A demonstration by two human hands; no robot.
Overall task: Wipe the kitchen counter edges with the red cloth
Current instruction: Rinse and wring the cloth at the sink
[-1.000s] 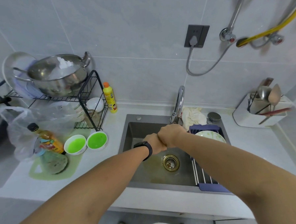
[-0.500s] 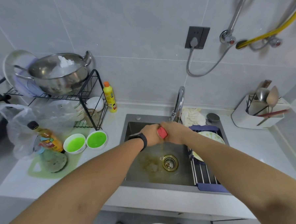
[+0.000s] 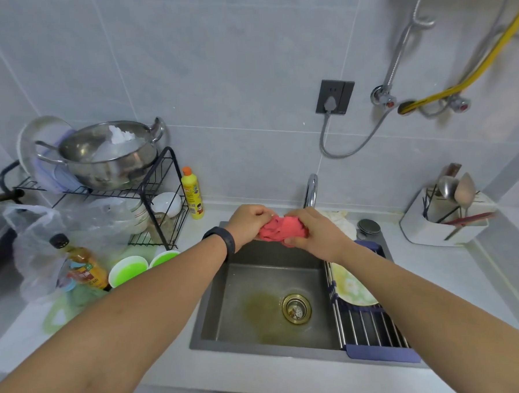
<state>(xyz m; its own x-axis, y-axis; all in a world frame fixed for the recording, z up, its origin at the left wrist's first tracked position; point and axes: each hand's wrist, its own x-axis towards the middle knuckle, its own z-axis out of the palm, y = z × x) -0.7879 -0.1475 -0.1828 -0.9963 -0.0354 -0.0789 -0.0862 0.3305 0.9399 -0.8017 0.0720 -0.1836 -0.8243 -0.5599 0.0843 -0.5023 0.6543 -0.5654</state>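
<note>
From the head view, both my hands are up over the back of the sink (image 3: 216,318), just in front of the faucet (image 3: 311,190). My left hand (image 3: 247,225) has its fingers curled onto one end of the red cloth (image 3: 281,228), and my right hand (image 3: 312,231) is clamped round the other end, thumb on top, fingers tucked under. The cloth is bunched and crumpled between the two hands, held in the air above the basin, touching neither the sink nor the counter (image 3: 455,276). A black wristband (image 3: 223,240) sits on my left wrist.

Below the cloth, the sink floor shows a yellowish stain beside the brass drain strainer (image 3: 296,308). A roll-up rack (image 3: 373,325) spans the sink's right side with a plate (image 3: 351,287) on it. Left of the sink stand a yellow detergent bottle (image 3: 192,194), two green bowls (image 3: 128,270), an oil bottle (image 3: 81,265), and a wire dish rack (image 3: 149,190) carrying a steel pot (image 3: 109,156). Right of the sink is a white utensil holder (image 3: 434,226). Grey tiled wall behind carries a socket (image 3: 334,96).
</note>
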